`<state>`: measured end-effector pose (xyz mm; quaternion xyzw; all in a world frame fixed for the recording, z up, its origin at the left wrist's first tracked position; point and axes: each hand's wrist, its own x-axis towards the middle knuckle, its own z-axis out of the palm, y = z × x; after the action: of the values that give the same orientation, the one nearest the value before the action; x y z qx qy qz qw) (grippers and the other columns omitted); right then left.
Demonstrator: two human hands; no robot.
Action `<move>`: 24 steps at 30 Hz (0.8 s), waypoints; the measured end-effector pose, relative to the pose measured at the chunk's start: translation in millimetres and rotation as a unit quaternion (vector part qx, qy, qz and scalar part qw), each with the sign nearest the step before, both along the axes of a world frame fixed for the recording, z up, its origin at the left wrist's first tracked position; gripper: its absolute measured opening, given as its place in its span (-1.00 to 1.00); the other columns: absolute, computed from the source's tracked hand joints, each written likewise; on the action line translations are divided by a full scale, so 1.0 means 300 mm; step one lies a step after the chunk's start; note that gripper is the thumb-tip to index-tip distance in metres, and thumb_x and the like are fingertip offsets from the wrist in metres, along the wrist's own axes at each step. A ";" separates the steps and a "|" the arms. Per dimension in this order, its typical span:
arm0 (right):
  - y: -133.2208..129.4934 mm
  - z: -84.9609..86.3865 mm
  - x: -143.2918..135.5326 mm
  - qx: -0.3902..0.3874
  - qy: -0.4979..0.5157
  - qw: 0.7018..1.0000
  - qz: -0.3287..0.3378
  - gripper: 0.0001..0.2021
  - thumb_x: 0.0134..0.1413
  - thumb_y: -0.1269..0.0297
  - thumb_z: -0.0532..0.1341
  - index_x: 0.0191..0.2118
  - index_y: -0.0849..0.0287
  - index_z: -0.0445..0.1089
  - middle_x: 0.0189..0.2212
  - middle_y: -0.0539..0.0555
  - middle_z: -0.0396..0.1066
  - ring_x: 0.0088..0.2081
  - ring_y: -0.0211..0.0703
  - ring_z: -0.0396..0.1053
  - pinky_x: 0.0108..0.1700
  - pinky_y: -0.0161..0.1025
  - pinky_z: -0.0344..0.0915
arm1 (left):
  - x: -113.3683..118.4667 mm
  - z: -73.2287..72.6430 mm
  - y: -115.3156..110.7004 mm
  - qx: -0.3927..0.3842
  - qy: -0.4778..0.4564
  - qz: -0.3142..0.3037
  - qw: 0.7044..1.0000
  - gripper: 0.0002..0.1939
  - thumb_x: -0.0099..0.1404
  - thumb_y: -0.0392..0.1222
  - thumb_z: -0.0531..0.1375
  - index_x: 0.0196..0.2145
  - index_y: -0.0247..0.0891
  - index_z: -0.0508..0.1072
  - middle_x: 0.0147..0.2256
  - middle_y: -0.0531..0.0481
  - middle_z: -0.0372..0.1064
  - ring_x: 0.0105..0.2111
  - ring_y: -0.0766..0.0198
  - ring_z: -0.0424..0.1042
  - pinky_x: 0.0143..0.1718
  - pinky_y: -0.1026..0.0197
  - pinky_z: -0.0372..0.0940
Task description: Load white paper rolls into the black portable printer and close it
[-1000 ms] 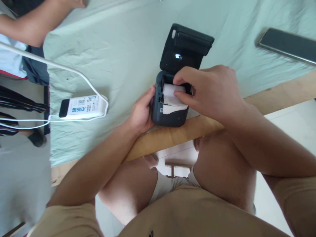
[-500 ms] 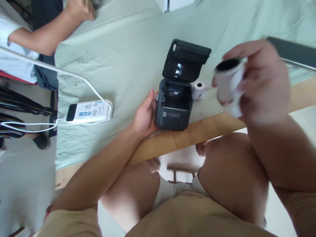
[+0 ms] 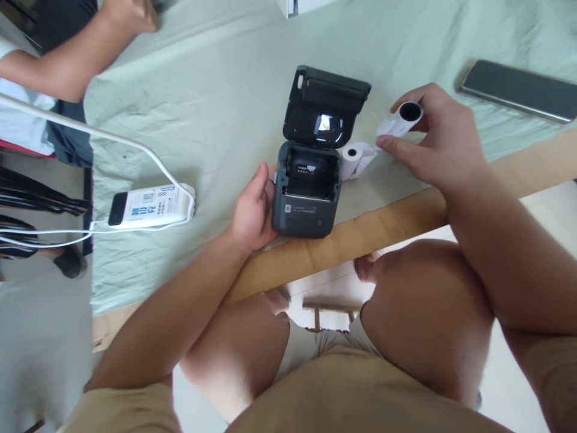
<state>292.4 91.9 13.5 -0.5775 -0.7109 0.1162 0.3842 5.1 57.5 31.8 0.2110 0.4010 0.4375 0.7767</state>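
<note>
A dark label printer [image 3: 306, 207] rests near the front edge of the table, its lid [image 3: 327, 108] swung up and its paper bay exposed. Around its left side curls my left hand [image 3: 255, 213], the thumb raised along the casing. My right hand [image 3: 433, 135] pinches a white paper roll [image 3: 401, 123] with a wide dark core, to the right of the printer. A smaller white paper roll [image 3: 351, 159] stands against the printer's right side, with a loose strip of paper beside it.
A white power bank [image 3: 153, 205] with cables lies at left. A dark phone [image 3: 520, 90] lies at the right. Another person's arm [image 3: 76, 63] reaches over the far left corner. A white box [image 3: 311, 5] sits at the back. Bare wood [image 3: 338, 246] lines the front edge.
My right hand has moved away from the camera, down toward the table beside the printer, carrying the paper roll. My left hand still holds the printer.
</note>
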 end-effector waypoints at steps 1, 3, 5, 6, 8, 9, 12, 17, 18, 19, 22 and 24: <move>0.002 -0.003 0.005 -0.020 -0.021 0.999 -0.016 -0.67 0.14 0.19 0.46 -0.01 -0.12 0.46 -0.09 0.08 0.62 -0.07 0.10 0.56 0.01 0.02 0.48 | -0.001 -0.002 0.000 0.003 -0.001 -0.003 1.000 -0.29 0.70 0.21 -0.26 0.07 -0.14 0.63 -0.18 -0.06 0.73 0.22 -0.09 0.63 0.20 -0.05 0.54; -0.003 0.000 0.004 -0.054 -0.057 0.996 -0.040 -0.55 0.13 0.22 0.44 0.13 -0.13 0.44 -0.04 0.11 0.65 -0.02 0.22 0.60 0.07 0.14 0.50 | -0.002 -0.006 0.000 0.008 -0.001 -0.008 1.000 -0.34 0.70 0.20 -0.20 0.10 -0.12 0.62 -0.17 -0.05 0.73 0.21 -0.10 0.64 0.19 -0.06 0.55; -0.023 0.018 -0.012 -0.033 -0.076 0.996 -0.029 -0.53 0.17 0.20 0.39 0.19 -0.10 0.42 0.11 0.17 0.64 0.10 0.30 0.60 0.18 0.25 0.47 | -0.001 -0.010 0.001 0.010 0.002 -0.009 1.000 -0.39 0.70 0.18 -0.16 0.11 -0.13 0.61 -0.16 -0.06 0.73 0.19 -0.09 0.66 0.17 -0.05 0.57; -0.037 0.032 -0.025 0.001 -0.079 0.997 -0.010 -0.56 0.20 0.17 0.36 0.19 -0.07 0.42 0.18 0.21 0.62 0.16 0.31 0.58 0.25 0.27 0.43 | 0.000 -0.011 0.002 0.010 0.004 -0.007 1.000 -0.41 0.70 0.17 -0.15 0.11 -0.13 0.61 -0.16 -0.06 0.73 0.18 -0.08 0.67 0.16 -0.05 0.57; -0.065 0.055 -0.060 0.068 -0.088 0.993 0.032 -0.63 0.29 0.11 0.30 0.17 -0.03 0.44 0.21 0.26 0.59 0.26 0.31 0.52 0.37 0.30 0.33 | 0.001 -0.014 0.002 0.012 0.009 0.003 1.000 -0.43 0.71 0.15 -0.13 0.11 -0.15 0.60 -0.15 -0.07 0.73 0.17 -0.07 0.68 0.16 -0.04 0.57; -0.076 0.060 -0.079 0.082 -0.099 0.991 0.047 -0.64 0.32 0.08 0.29 0.17 -0.02 0.45 0.18 0.27 0.59 0.30 0.32 0.49 0.41 0.32 0.28 | 0.002 -0.015 0.002 0.014 0.010 0.008 1.000 -0.43 0.71 0.14 -0.12 0.11 -0.16 0.60 -0.14 -0.07 0.73 0.17 -0.07 0.68 0.16 -0.04 0.57; -0.077 0.039 -0.130 0.056 -0.151 0.984 0.075 -0.63 0.27 0.03 0.35 0.13 0.00 0.50 0.11 0.30 0.61 0.35 0.43 0.43 0.45 0.48 0.15 | 0.001 -0.016 0.000 0.020 0.012 0.010 1.000 -0.44 0.71 0.15 -0.10 0.09 -0.17 0.61 -0.12 -0.08 0.73 0.19 -0.07 0.66 0.18 -0.04 0.55; -0.041 -0.008 -0.158 0.031 -0.205 0.974 0.087 -0.67 0.17 0.20 0.39 0.04 -0.01 0.45 -0.08 0.18 0.63 0.13 0.33 0.56 0.50 0.57 0.03 | 0.000 -0.012 -0.003 0.010 0.013 0.021 1.000 -0.43 0.71 0.12 -0.10 0.03 -0.19 0.63 -0.11 -0.11 0.73 0.22 -0.10 0.63 0.23 -0.06 0.53; -0.044 -0.002 -0.158 0.041 -0.189 0.977 0.085 -0.66 0.16 0.22 0.38 0.05 -0.02 0.42 -0.10 0.16 0.63 0.09 0.30 0.57 0.51 0.56 0.03 | 0.001 -0.012 -0.002 0.007 0.012 0.025 1.000 -0.44 0.71 0.13 -0.09 0.04 -0.19 0.63 -0.10 -0.11 0.73 0.22 -0.11 0.64 0.23 -0.07 0.53; -0.051 0.010 -0.158 0.057 -0.164 0.982 0.080 -0.66 0.15 0.22 0.38 0.04 -0.04 0.40 -0.10 0.14 0.62 0.06 0.27 0.59 0.52 0.55 0.02 | 0.002 -0.012 -0.002 0.006 0.010 0.027 1.000 -0.46 0.71 0.14 -0.07 0.07 -0.18 0.63 -0.08 -0.10 0.72 0.21 -0.12 0.65 0.22 -0.08 0.53; -0.091 0.052 -0.158 0.129 -0.052 0.988 0.066 -0.72 0.20 0.15 0.38 -0.03 -0.06 0.35 -0.09 0.12 0.58 -0.03 0.21 0.61 0.46 0.48 0.16 | 0.003 -0.011 -0.002 0.011 0.005 0.020 1.000 -0.49 0.68 0.18 0.00 0.15 -0.15 0.60 -0.05 -0.07 0.72 0.19 -0.12 0.67 0.19 -0.07 0.55; -0.119 0.072 -0.164 0.170 0.025 0.982 0.079 -0.76 0.25 0.09 0.37 -0.05 -0.07 0.37 -0.07 0.15 0.56 -0.01 0.21 0.60 0.28 0.32 0.41 | 0.002 -0.012 -0.003 0.013 0.005 0.011 1.000 -0.49 0.67 0.20 0.03 0.17 -0.17 0.59 -0.05 -0.08 0.72 0.17 -0.12 0.68 0.17 -0.07 0.57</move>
<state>243.1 56.2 35.1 -0.4433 -0.7536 0.0381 0.4839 5.6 56.5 28.3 0.2185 0.4014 0.4503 0.7670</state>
